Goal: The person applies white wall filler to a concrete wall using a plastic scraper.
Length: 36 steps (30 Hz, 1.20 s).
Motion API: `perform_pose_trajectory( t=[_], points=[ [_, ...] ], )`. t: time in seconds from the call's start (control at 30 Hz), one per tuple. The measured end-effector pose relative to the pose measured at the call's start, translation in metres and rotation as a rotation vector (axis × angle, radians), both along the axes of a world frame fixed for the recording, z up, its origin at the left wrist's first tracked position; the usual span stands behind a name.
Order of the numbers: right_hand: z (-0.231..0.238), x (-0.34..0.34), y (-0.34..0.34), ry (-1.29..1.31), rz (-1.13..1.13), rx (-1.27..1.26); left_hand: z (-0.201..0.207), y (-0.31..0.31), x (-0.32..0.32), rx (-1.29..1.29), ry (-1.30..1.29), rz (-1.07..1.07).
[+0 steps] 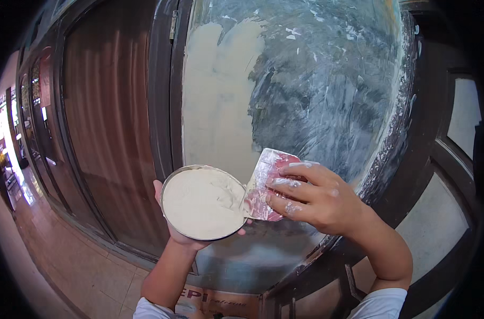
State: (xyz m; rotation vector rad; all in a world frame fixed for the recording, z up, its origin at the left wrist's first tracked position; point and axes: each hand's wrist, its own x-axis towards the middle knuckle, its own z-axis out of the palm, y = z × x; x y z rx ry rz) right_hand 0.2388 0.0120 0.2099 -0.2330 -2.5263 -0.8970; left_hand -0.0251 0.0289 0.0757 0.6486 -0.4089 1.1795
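Note:
My left hand holds up a round tub of cream-coloured wall putty from below, fingers wrapped round its sides. In my right hand is a flat red putty scraper, smeared with white. The scraper's left edge meets the tub's right rim, where some putty clings. White smears mark the right fingers. Behind both hands stands a wall panel: its left strip wears a smooth cream coat, while the rest is mottled grey-blue with white flecks.
To the left is a dark-framed glass door with a brownish curtain behind it, and a tiled floor. A dark wooden frame with pale panels stands at the right. Below the hands lies a printed sheet.

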Motion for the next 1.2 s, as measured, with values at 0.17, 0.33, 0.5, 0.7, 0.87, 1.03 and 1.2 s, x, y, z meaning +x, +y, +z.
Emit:
perform_pose_trajectory(
  t=[0.17, 0.33, 0.5, 0.7, 0.87, 1.03, 1.2],
  points=[
    [-0.003, -0.002, 0.001, -0.009, 0.016, -0.027, -0.004, 0.003, -0.005, -0.004, 0.013, 0.022],
    [-0.003, -0.005, 0.006, 0.009, 0.000, -0.033, -0.003, 0.007, -0.006, -0.049, 0.062, 0.067],
    [-0.005, -0.009, 0.014, 0.015, 0.003, -0.091, -0.007, 0.015, -0.010, -0.033, 0.047, 0.032],
    [0.011, -0.009, 0.018, 0.033, -0.147, -0.121, -0.009, 0.020, -0.015, -0.024, 0.084, 0.030],
    [0.042, -0.012, 0.035, 0.322, -0.153, -0.175, -0.009, 0.027, -0.021, -0.025, 0.076, 0.018],
    [0.091, -0.025, 0.072, 0.635, -0.190, -0.230, -0.007, 0.028, -0.022, -0.066, 0.038, 0.020],
    [0.108, -0.032, 0.123, 0.786, -0.244, -0.104, -0.008, 0.036, -0.031, -0.011, 0.033, 0.021]
  ],
)
